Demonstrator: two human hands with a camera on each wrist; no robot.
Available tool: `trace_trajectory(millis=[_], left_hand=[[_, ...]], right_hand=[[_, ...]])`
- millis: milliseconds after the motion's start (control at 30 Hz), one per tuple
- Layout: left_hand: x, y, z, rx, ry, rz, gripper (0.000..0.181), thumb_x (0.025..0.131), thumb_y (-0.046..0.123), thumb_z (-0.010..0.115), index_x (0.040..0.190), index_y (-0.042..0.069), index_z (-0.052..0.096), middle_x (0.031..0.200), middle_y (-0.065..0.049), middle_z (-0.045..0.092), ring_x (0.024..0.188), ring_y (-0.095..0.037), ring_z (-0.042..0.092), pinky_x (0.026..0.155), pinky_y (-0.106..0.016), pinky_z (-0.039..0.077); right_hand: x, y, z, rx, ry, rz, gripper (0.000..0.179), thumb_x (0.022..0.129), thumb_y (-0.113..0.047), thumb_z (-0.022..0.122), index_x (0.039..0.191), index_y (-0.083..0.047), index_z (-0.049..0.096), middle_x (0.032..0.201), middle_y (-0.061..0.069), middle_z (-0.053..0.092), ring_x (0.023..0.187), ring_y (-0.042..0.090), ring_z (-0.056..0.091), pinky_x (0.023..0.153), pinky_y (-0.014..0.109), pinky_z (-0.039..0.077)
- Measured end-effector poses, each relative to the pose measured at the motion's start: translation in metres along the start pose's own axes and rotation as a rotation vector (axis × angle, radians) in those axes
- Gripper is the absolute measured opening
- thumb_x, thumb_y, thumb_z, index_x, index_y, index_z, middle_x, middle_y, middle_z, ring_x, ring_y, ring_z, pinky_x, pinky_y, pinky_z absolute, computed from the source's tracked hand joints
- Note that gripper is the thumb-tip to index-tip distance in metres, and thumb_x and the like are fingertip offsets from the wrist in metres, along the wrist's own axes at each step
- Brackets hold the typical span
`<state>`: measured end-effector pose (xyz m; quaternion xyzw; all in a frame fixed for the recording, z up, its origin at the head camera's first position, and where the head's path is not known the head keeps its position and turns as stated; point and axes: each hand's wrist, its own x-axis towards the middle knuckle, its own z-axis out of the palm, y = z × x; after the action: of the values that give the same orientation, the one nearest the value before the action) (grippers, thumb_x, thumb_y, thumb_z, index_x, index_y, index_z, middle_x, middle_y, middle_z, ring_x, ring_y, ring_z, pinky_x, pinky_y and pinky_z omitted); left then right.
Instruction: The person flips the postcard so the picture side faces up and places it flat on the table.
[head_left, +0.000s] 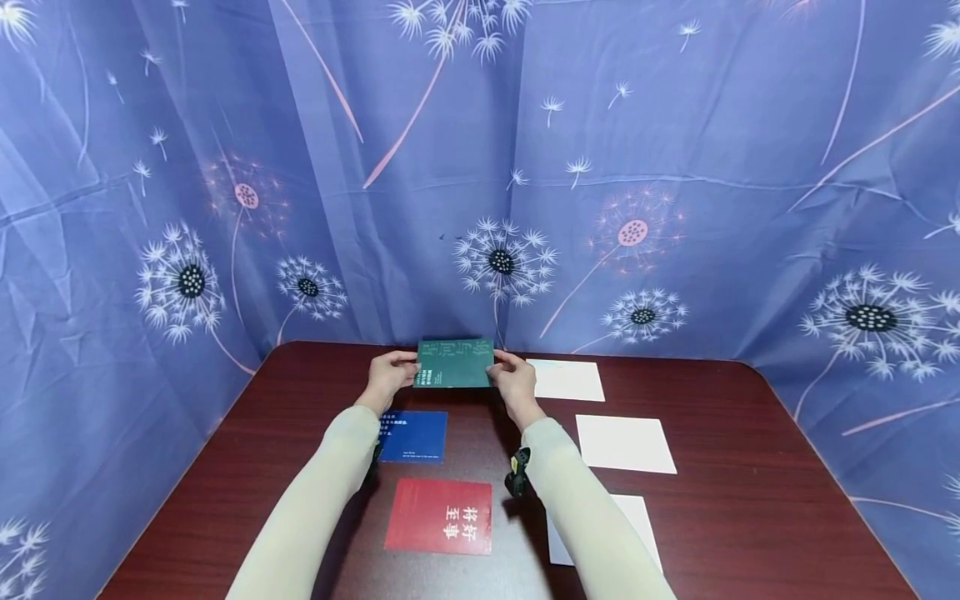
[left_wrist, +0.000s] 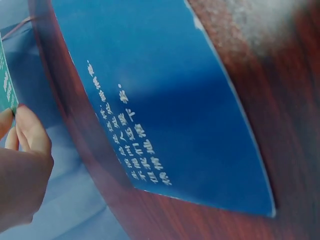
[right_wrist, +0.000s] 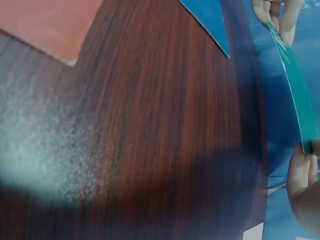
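Note:
A green card [head_left: 454, 365] with pale lettering is held up over the far side of the table, between both hands. My left hand [head_left: 388, 379] pinches its left edge, thumb against the printed face. At the opposite edge my right hand [head_left: 516, 385] pinches it the same way. In the right wrist view the green card [right_wrist: 296, 87] appears nearly edge-on, clear of the tabletop. Beneath the left forearm lies a blue card [head_left: 414, 436] with white text, partly covered by the sleeve. Nearer the front lies a red card [head_left: 439, 517] with white characters.
Three white cards lie in a column on the right: a far one [head_left: 566, 380], a middle one [head_left: 627, 443] and a near one [head_left: 633, 521] partly behind the right sleeve. A blue dandelion-print curtain [head_left: 420, 250] hangs behind the dark red wooden table [head_left: 750, 500].

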<state>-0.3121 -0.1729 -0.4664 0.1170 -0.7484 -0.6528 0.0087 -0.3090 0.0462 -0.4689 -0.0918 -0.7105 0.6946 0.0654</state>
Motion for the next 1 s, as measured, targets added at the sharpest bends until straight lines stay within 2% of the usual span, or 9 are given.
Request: trace_trajectory(millis=[100, 233, 467, 567, 767, 1000], left_hand=[[0.001, 0.001, 0.002, 0.022, 0.015, 0.005, 0.031, 0.088, 0.000, 0.066, 0.119, 0.001, 0.065, 0.090, -0.012, 0.065, 0.091, -0.030, 0.066, 0.084, -0.041, 0.056], [0.002, 0.002, 0.004, 0.069, 0.021, 0.019, 0.031, 0.087, 0.001, 0.068, 0.119, 0.001, 0.065, 0.083, -0.005, 0.061, 0.083, -0.028, 0.067, 0.081, -0.042, 0.057], [0.004, -0.002, 0.005, 0.138, 0.004, 0.043, 0.031, 0.083, 0.001, 0.072, 0.113, 0.004, 0.066, 0.080, -0.011, 0.060, 0.069, -0.023, 0.063, 0.069, -0.036, 0.058], [0.002, -0.003, 0.006, 0.170, -0.009, 0.048, 0.032, 0.083, 0.001, 0.073, 0.113, 0.004, 0.065, 0.082, -0.013, 0.062, 0.071, -0.023, 0.063, 0.068, -0.035, 0.058], [0.001, -0.006, 0.009, 0.233, -0.026, 0.018, 0.037, 0.083, -0.001, 0.072, 0.119, 0.002, 0.062, 0.088, -0.017, 0.064, 0.082, -0.031, 0.065, 0.075, -0.039, 0.058], [0.000, -0.009, 0.013, 0.285, -0.012, -0.024, 0.040, 0.080, -0.001, 0.075, 0.119, 0.002, 0.063, 0.078, -0.012, 0.063, 0.078, -0.031, 0.065, 0.071, -0.038, 0.058]], right_hand=[[0.001, 0.002, 0.000, -0.051, -0.007, -0.019, 0.039, 0.081, 0.010, 0.068, 0.119, 0.000, 0.067, 0.076, 0.003, 0.060, 0.063, 0.006, 0.053, 0.057, 0.019, 0.050], [0.001, 0.005, 0.000, -0.108, -0.025, -0.032, 0.042, 0.080, 0.011, 0.067, 0.121, 0.000, 0.065, 0.077, 0.005, 0.060, 0.063, 0.008, 0.054, 0.057, 0.021, 0.051], [0.002, 0.014, -0.003, -0.203, -0.091, -0.011, 0.052, 0.077, 0.012, 0.069, 0.127, -0.001, 0.060, 0.081, 0.007, 0.058, 0.055, 0.009, 0.055, 0.054, 0.029, 0.052], [0.003, 0.018, -0.003, -0.211, -0.105, 0.001, 0.053, 0.077, 0.012, 0.069, 0.128, -0.001, 0.059, 0.081, 0.007, 0.057, 0.053, 0.008, 0.053, 0.049, 0.025, 0.048], [0.003, 0.023, -0.004, -0.213, -0.119, 0.002, 0.054, 0.077, 0.013, 0.067, 0.129, -0.001, 0.058, 0.077, 0.006, 0.056, 0.051, 0.009, 0.050, 0.046, 0.020, 0.041], [0.000, 0.027, -0.003, -0.326, -0.119, -0.025, 0.053, 0.079, 0.009, 0.069, 0.129, -0.002, 0.058, 0.080, 0.008, 0.060, 0.060, 0.012, 0.052, 0.054, 0.024, 0.044]])
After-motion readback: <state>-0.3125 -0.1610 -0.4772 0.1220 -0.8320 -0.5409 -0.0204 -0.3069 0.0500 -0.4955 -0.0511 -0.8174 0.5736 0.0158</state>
